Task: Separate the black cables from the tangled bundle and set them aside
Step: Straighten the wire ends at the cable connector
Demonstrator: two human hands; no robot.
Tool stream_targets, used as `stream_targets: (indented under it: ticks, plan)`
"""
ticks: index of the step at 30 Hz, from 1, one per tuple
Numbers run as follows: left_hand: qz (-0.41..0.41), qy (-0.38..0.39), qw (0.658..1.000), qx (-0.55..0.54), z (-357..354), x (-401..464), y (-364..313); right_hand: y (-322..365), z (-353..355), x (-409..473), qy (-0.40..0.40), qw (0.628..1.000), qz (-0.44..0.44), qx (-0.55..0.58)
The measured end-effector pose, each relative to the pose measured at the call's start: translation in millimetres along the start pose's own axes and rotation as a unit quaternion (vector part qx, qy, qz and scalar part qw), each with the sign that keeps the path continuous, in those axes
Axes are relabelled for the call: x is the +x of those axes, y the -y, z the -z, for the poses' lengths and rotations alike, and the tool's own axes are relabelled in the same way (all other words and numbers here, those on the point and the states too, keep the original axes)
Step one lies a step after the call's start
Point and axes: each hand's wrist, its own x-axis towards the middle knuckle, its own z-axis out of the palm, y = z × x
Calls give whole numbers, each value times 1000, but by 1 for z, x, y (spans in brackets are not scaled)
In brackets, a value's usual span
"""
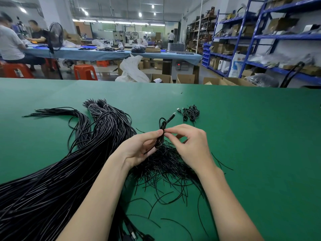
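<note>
While both hands work above the green bench (243, 136), the left hand (139, 148) has its grip clenched round a small coiled black cable (162, 131), thumb and fingers curled about the coil's lower part. The right hand (189, 145) pinches the same coil from the other side, its fingertips (167, 132) meeting the cable just beside the left thumb. A loop of the coil stands up above the fingers, and its plug end (172, 117) sticks out up and to the right.

Beneath the hands lies a loose heap of thin black ties (166, 167), with stray strands scattered toward the near edge of the bench. Left of it sprawls the big bundle of long black cables (52, 185), running from the near left corner up toward the middle, where several bunched ends (97, 105) fan out; pale bands seem to wrap two of those bunches.

Farther back and to the right of the hands, well apart from the big bundle, sits a small pile of coiled cables (190, 112) with plugs showing.

Beyond the bench are orange stools (85, 72), cardboard boxes (185, 78), a long blue-covered table (111, 53) and blue shelving (257, 37).
</note>
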Motion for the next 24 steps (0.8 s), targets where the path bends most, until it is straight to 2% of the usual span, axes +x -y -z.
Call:
stream_targets:
  ticks: [5,9,11,15,20,22,24]
  plan:
    - [-4,17,999,-31,2,1,-1,2,-6,-4,-27,999,27,-35]
    - [-56,86,995,-15,6,2,-4,16,-5,4,-21,999,21,13]
    - [-68,91,993,-9,9,3,-6,20,-2,10,-13,1000,17,19]
    - [-28,72,997,-21,12,5,-5,18,0,6,-20,1000,6,-14]
    - [-8,73,997,-18,14,2,-5,16,4,4,-7,999,43,-14]
    - [-38,76,996,21,13,0,-4,20,2,2,-5,1000,10,3]
    - [-108,71,990,65,14,0,-3,25,0,4,15,993,-89,70]
